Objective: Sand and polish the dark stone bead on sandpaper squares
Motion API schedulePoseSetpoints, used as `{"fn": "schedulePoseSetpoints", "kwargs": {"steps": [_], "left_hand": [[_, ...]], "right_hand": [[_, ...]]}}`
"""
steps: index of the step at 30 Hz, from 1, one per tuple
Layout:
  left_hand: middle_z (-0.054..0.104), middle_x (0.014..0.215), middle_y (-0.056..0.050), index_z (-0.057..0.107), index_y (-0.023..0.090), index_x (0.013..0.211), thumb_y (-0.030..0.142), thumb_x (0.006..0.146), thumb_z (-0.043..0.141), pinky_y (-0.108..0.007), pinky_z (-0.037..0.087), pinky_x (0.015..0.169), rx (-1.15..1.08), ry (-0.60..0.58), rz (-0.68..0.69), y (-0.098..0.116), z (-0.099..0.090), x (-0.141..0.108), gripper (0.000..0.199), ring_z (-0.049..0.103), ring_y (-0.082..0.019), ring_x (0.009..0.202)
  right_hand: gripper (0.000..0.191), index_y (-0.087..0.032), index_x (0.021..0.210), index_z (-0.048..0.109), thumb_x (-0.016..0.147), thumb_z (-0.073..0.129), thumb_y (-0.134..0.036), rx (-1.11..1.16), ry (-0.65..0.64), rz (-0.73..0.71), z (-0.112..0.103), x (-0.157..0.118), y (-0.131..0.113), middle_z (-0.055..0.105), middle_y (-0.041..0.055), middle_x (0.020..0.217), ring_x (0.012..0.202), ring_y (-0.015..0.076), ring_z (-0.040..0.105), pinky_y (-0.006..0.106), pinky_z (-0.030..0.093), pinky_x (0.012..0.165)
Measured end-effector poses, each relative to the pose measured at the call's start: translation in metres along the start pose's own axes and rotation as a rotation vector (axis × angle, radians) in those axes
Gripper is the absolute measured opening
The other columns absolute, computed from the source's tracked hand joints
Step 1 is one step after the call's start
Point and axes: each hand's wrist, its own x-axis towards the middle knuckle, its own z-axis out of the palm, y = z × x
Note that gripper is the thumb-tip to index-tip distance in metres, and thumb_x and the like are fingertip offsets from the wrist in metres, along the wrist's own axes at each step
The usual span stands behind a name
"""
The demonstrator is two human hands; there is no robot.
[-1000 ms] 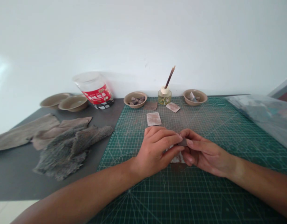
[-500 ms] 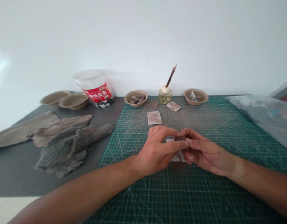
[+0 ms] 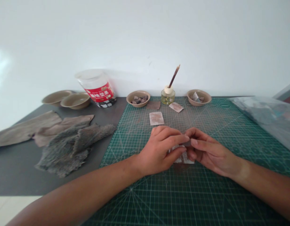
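Note:
Near the middle of the green cutting mat (image 3: pixel 149 194), my two hands meet. Between their fingertips is a small grey-brown stone piece (image 3: pixel 187 143), mostly covered by the fingers. My right hand (image 3: pixel 212 152) pinches it from the right with the thumb and curled fingers. From the left, my left hand (image 3: pixel 160 149) has its index finger and thumb on the same piece. Beneath the fingers lies a whitish sheet with brown smears (image 3: pixel 184 158), partly hidden; it looks like worn sandpaper.
Behind are more smeared sheets (image 3: pixel 156 118), a bowl of small stones (image 3: pixel 138 98), a glass bottle holding a brush-like stick (image 3: pixel 168 95) and another bowl (image 3: pixel 199 98). Left stand a plastic tub (image 3: pixel 100 92), stacked-looking bowls (image 3: pixel 75 102) and grey cloths (image 3: pixel 65 150). A plastic bag (image 3: pixel 272 116) lies right.
My left index finger and thumb have spread apart around the stone piece, which shows more between the fingertips. My right hand has stayed nearly in place.

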Motion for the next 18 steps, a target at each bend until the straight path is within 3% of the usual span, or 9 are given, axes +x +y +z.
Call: {"fn": "schedulePoseSetpoints", "kwargs": {"steps": [2, 4, 8, 14, 18], "left_hand": [[0.069, 0.115, -0.006, 0.062, 0.020, 0.121, 0.025, 0.093, 0.062, -0.037, 0.043, 0.095, -0.020, -0.053, -0.018, -0.003, -0.006, 0.000, 0.028, 0.062, -0.019, 0.107], [0.067, 0.120, -0.006, 0.063, 0.020, 0.119, 0.022, 0.089, 0.061, -0.040, 0.042, 0.098, -0.009, -0.185, -0.050, -0.006, -0.014, -0.001, 0.029, 0.059, -0.021, 0.111], [0.064, 0.126, -0.006, 0.067, 0.023, 0.114, 0.028, 0.085, 0.066, -0.048, 0.038, 0.102, 0.120, -0.400, -0.144, -0.014, -0.025, -0.004, 0.030, 0.053, -0.028, 0.119], [0.065, 0.120, -0.004, 0.070, 0.023, 0.106, 0.033, 0.085, 0.069, -0.046, 0.038, 0.102, 0.164, -0.503, -0.153, -0.021, -0.024, -0.009, 0.023, 0.053, -0.027, 0.114], [0.066, 0.116, -0.005, 0.072, 0.023, 0.101, 0.034, 0.085, 0.069, -0.043, 0.041, 0.096, 0.171, -0.486, -0.123, -0.022, -0.023, -0.010, 0.020, 0.054, -0.025, 0.108]], "right_hand": [[0.017, -0.025, 0.107, 0.059, 0.096, 0.063, -0.037, -0.228, 0.038, -0.087, -0.005, -0.001, -0.001, 0.056, -0.0022, 0.081, 0.068, 0.0126, 0.053, 0.026, 0.045, 0.063], [0.012, -0.025, 0.107, 0.059, 0.097, 0.060, -0.032, -0.583, 0.065, -0.197, -0.009, -0.002, -0.001, 0.057, -0.0007, 0.086, 0.072, 0.0138, 0.052, 0.027, 0.044, 0.065], [0.008, -0.022, 0.103, 0.057, 0.095, 0.058, -0.022, -1.215, -0.008, -0.442, -0.007, -0.003, 0.002, 0.060, 0.0022, 0.092, 0.079, 0.0167, 0.055, 0.032, 0.045, 0.072], [0.013, -0.019, 0.103, 0.061, 0.100, 0.052, -0.028, -1.657, -0.086, -0.483, 0.000, 0.000, 0.013, 0.066, 0.0103, 0.101, 0.089, 0.0252, 0.059, 0.041, 0.048, 0.077], [0.018, -0.019, 0.101, 0.065, 0.101, 0.051, -0.031, -1.730, -0.070, -0.445, 0.000, 0.002, 0.013, 0.065, 0.0103, 0.096, 0.086, 0.0247, 0.059, 0.041, 0.049, 0.075]]}}
